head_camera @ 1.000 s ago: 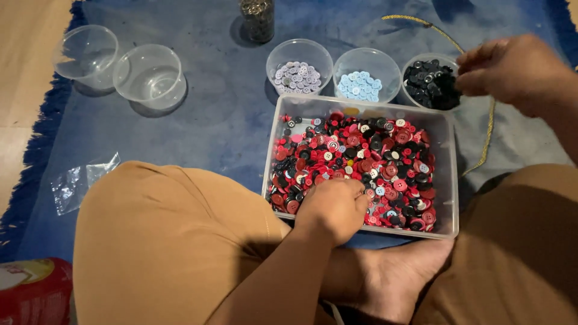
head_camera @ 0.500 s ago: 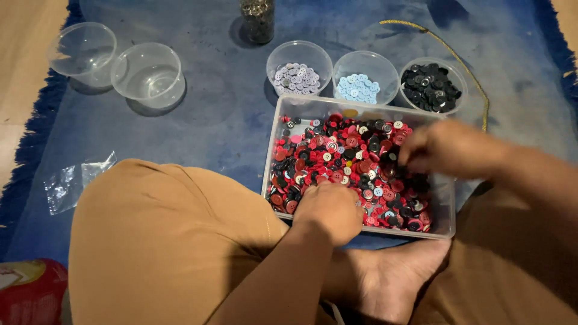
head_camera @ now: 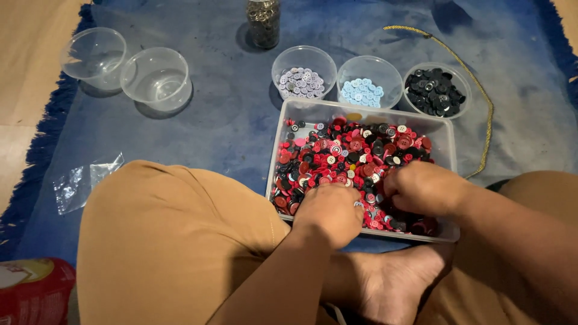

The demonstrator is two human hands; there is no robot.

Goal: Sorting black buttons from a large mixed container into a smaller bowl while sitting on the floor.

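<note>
A clear rectangular tub (head_camera: 301, 112) full of mixed red, black and white buttons (head_camera: 352, 150) lies on the blue mat in front of my crossed legs. My left hand (head_camera: 331, 210) rests knuckles-up at the tub's near edge, fingers curled into the buttons. My right hand (head_camera: 423, 188) is down in the near right part of the tub, fingers bent among the buttons. What either hand grips is hidden. Behind the tub stand three round clear bowls: pale lilac buttons (head_camera: 301, 82), light blue buttons (head_camera: 365, 91), black buttons (head_camera: 436, 92).
Two clear bowls with nothing in them (head_camera: 93, 53) (head_camera: 158, 76) stand at the far left. A glass jar (head_camera: 263, 21) is at the back. A yellow cord (head_camera: 475, 84) curves on the right. A clear plastic bag (head_camera: 84, 180) and a red container (head_camera: 33, 292) are on my left.
My right hand came back from the black-button bowl and dropped into the tub's near right part. The left hand stayed at the near edge.
</note>
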